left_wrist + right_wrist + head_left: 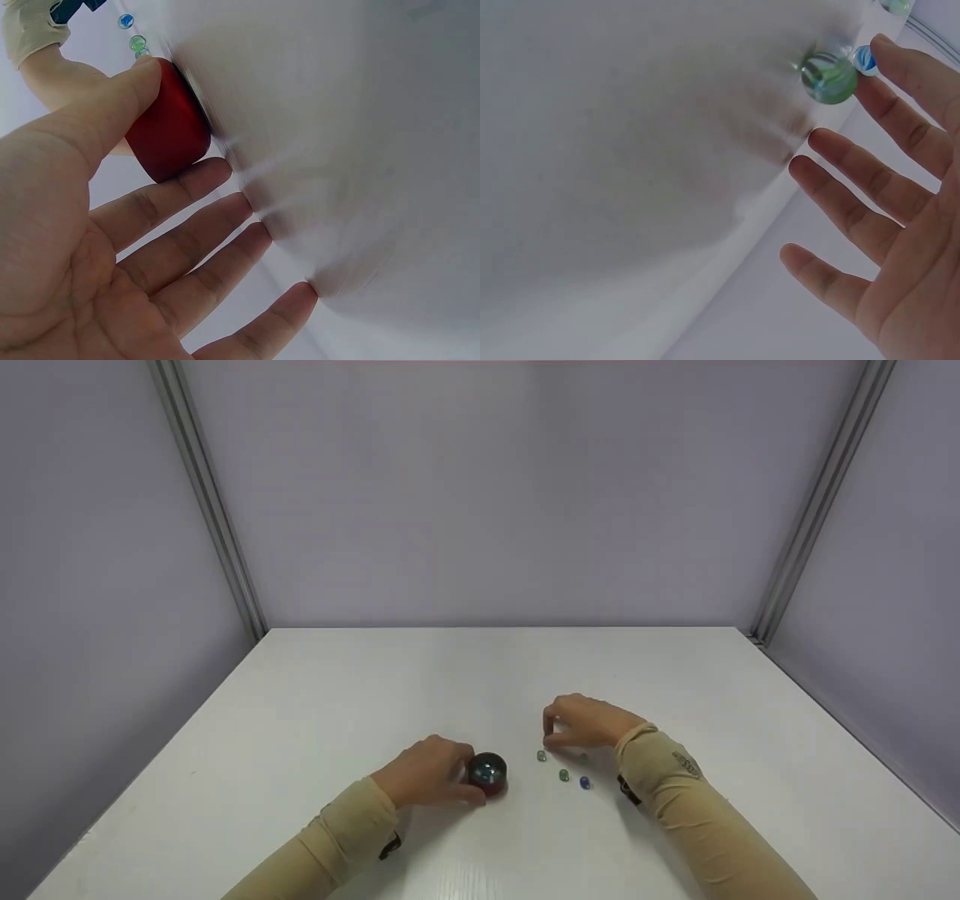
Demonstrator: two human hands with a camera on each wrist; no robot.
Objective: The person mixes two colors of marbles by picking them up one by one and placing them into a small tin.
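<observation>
Head view: two hands in tan sleeves work on a white surface inside a booth of pale grey walls.

The left hand holds a small red cup, which stands on the surface near the front edge, slightly left of centre. In the left wrist view the thumb lies along the upper side of the cup and the index finger along its lower side; the remaining fingers are stretched out, nearly straight, with their tips against the surface. From above, the cup's mouth shows a dark, glossy interior.

The right hand hovers just right of the cup, with thumb and index finger brought close together above a row of marbles. Whether anything is pinched between them cannot be told. In the right wrist view the fingers are spread and relaxed, and the index fingertip touches a green marble, with a blue marble just beyond it.

On the surface between the hands lie three marbles: a pale green marble nearest the cup, a green one beside it, and a blue one nearest the right wrist.
</observation>
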